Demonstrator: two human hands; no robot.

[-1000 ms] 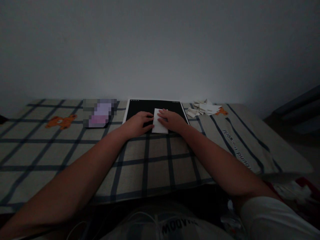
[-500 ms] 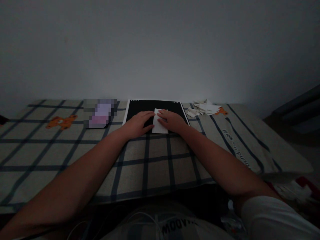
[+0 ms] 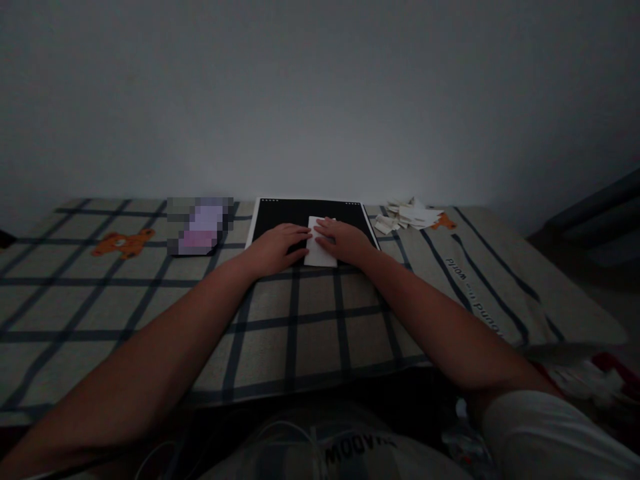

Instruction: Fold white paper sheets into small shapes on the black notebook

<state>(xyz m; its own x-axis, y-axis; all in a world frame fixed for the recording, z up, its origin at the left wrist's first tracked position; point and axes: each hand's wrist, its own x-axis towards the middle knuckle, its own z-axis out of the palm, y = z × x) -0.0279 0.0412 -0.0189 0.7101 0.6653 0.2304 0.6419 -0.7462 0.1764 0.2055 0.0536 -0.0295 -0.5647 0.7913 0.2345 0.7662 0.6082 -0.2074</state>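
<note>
A small white piece of paper (image 3: 320, 257), seemingly folded, lies on the near part of a black sheet with a white border (image 3: 305, 211). My left hand (image 3: 280, 249) rests at the paper's left edge, its thumb and fingers apart and the fingertips touching that edge. From the other side my right hand (image 3: 347, 241) lies over the paper's right part, fingers stretched out flat on it. The right hand covers some of the paper, so its folds are hard to make out.
A loose pile of white paper pieces (image 3: 413, 215) lies right of the black sheet. On the left is a blurred-out purple and pink object (image 3: 203, 230). The checked tablecloth (image 3: 320, 320) covers the table, which meets a grey wall (image 3: 320, 100).
Both hands stay at the paper in nearly the same place. The left fingertips have shifted very slightly to the right.
</note>
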